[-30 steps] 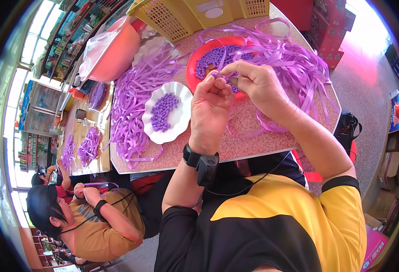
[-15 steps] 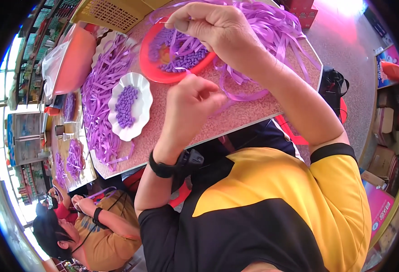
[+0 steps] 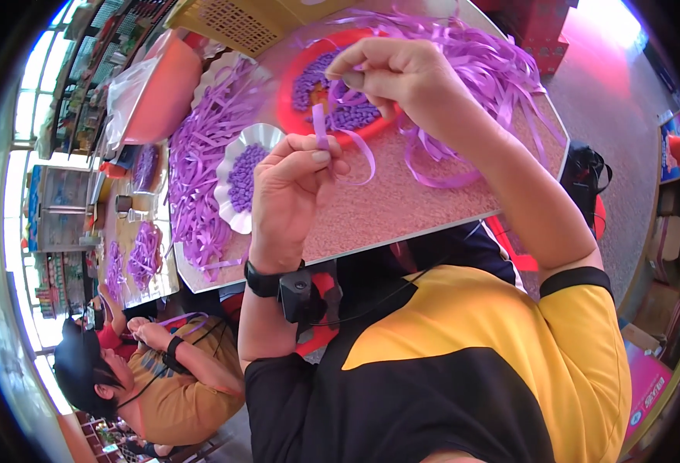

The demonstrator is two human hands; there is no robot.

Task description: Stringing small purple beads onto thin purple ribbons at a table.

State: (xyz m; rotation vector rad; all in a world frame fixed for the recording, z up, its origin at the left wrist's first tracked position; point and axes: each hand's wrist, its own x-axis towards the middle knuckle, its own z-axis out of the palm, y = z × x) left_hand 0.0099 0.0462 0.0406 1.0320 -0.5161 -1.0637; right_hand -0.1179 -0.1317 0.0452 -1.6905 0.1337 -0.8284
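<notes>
My left hand point(image 3: 290, 185) is closed in a pinch on a purple ribbon point(image 3: 320, 122). One piece of it stands up above the thumb and forefinger, and a strip curves off to the right in a loop. Farther away my right hand point(image 3: 405, 77), above the edge of a red bowl point(image 3: 290, 116), has thumb and forefinger pressed together; what they hold is too small to make out. Small purple folded pieces point(image 3: 355, 116) fill much of the bowl. More such pieces point(image 3: 243, 176) lie in a white scalloped dish point(image 3: 236, 220), partly hidden behind my left hand.
Heaps of purple ribbon lie left point(image 3: 197, 177) and right point(image 3: 487, 69) on the pink speckled table point(image 3: 425, 202). A yellow basket point(image 3: 236, 23) and a tilted orange-pink tub point(image 3: 166, 92) stand at the far left. Another person point(image 3: 182, 378) sits at lower left, hands raised with ribbon.
My left hand has turned and moved slightly left, and the ribbon in its pinch now shows plainly. The right hand has moved right and nearer. The whole view has shifted a little.
</notes>
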